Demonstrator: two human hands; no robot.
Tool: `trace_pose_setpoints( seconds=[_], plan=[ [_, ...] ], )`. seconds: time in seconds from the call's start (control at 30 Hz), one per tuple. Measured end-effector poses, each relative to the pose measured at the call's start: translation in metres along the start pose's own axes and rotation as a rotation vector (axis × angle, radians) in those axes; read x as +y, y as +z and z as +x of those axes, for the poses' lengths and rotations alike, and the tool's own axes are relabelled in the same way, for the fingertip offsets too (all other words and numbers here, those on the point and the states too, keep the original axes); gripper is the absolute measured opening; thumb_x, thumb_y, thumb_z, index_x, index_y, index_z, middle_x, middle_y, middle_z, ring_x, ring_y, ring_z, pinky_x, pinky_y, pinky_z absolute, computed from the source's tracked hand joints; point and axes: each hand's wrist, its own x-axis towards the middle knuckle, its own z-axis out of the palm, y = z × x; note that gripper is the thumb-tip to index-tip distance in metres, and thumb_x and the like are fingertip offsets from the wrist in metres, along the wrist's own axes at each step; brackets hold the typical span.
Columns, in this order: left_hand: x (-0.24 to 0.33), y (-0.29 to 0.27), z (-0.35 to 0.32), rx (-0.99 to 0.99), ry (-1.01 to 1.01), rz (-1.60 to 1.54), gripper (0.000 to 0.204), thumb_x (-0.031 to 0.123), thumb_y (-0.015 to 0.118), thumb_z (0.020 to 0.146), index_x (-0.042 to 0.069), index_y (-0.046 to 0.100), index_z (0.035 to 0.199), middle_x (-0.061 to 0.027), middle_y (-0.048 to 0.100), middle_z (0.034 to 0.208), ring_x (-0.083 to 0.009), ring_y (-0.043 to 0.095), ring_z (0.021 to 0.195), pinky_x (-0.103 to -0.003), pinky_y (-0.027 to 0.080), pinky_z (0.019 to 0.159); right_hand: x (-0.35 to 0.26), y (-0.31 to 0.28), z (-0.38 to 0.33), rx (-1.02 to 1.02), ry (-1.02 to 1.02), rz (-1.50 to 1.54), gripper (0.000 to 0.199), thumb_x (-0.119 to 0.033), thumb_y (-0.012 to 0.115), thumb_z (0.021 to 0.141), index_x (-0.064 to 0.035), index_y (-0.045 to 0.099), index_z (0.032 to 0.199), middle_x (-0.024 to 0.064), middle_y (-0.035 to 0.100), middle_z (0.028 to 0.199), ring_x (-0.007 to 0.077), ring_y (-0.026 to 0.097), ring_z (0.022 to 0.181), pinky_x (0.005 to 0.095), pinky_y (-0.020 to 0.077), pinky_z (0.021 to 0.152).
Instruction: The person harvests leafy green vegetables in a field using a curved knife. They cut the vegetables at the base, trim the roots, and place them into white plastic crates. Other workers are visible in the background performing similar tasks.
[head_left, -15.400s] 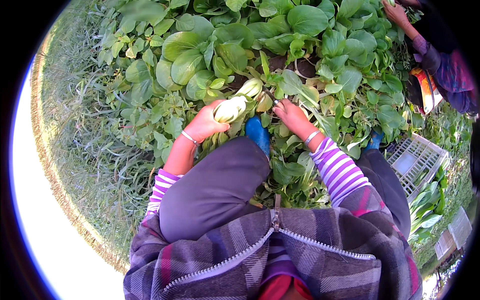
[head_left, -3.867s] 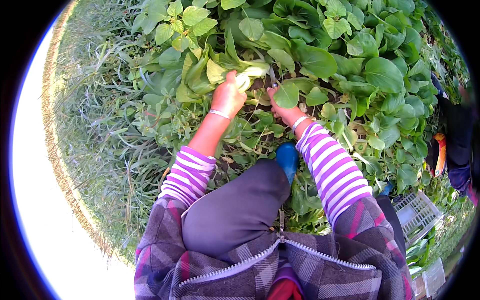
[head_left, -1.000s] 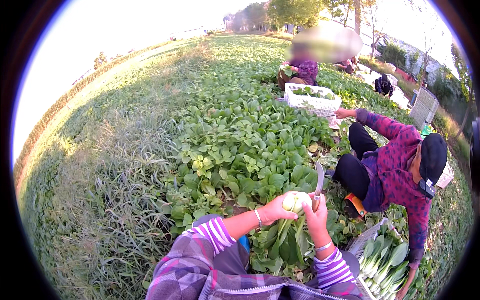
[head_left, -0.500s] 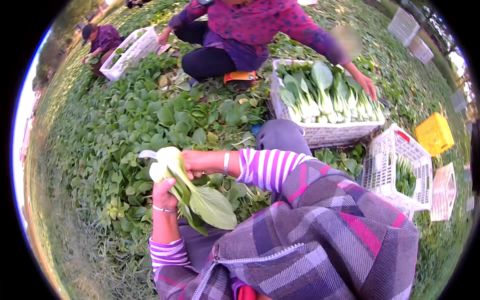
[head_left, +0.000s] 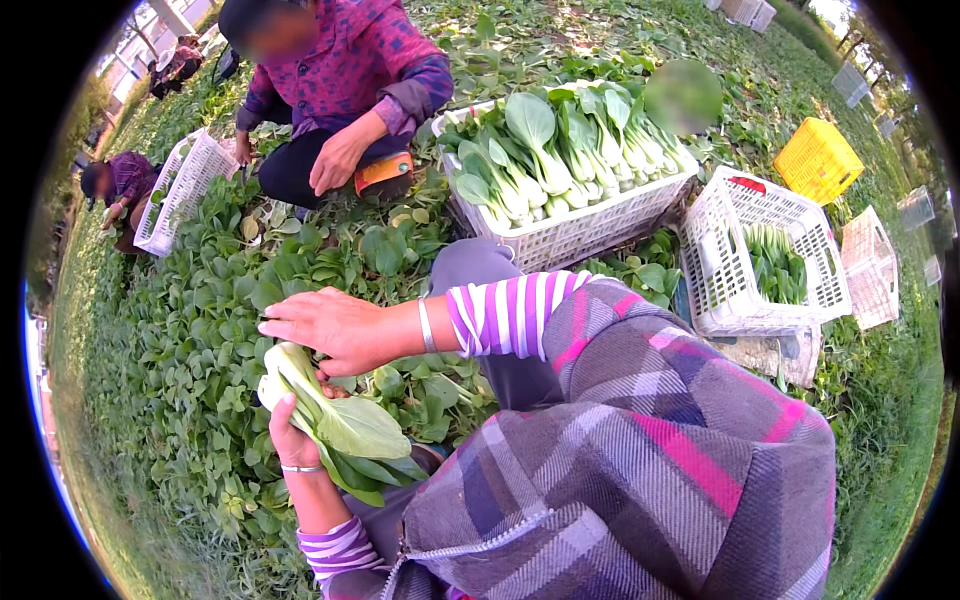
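Note:
My left hand (head_left: 290,432) is closed around a head of bok choy (head_left: 303,385). Its pale base points up and left, and its broad leaves hang toward my lap at the lower right. Just above the base, my right hand (head_left: 335,325) reaches across with its fingers stretched out to the left and its thumb lower, close to the stalks. A thin dark sliver shows by these fingertips, too small to name. No knife blade can be made out now; the underside of the right hand is hidden.
Leafy plants (head_left: 180,350) cover the ground at left. Ahead stands a white crate (head_left: 590,235) heaped with bok choy. Further right are another white crate (head_left: 715,285) with greens and a yellow crate (head_left: 820,160). A crouching co-worker (head_left: 350,70) is ahead-left beside a white crate (head_left: 205,165).
My right hand has lifted from the stalks and stretched its fingers; the curved blade seen earlier no longer shows. The bok choy sits slightly lower and left. The co-worker's arm has left the full crate.

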Motion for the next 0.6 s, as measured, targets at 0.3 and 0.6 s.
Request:
trace_pose_setpoints(
  seconds=[0.3,0.6],
  plan=[
    [-0.018,0.04,0.023,0.025,-0.223,0.395,0.04,0.031,0.045,0.092,0.013,0.042,0.128,-0.0039,0.051,0.121,-0.0204,0.053,0.108,-0.034,0.048,0.085,-0.001,-0.04,-0.009,-0.318,-0.765,-0.265,0.049,-0.015,0.053,0.081,-0.0162,0.04,0.128,0.0121,0.045,0.126,0.0291,0.042,0.117,0.0464,0.0358,0.088],
    [-0.04,0.006,0.057,-0.332,-0.236,0.41,0.049,0.027,0.057,0.085,0.011,0.041,0.129,-0.007,0.047,0.126,-0.0189,0.049,0.112,-0.034,0.045,0.089,-0.001,-0.07,-0.032,-0.417,-0.644,-0.277,0.074,-0.019,0.072,0.057,-0.0162,0.042,0.125,0.0144,0.049,0.108,0.0329,0.047,0.097,0.0429,0.0403,0.077]
  ],
)
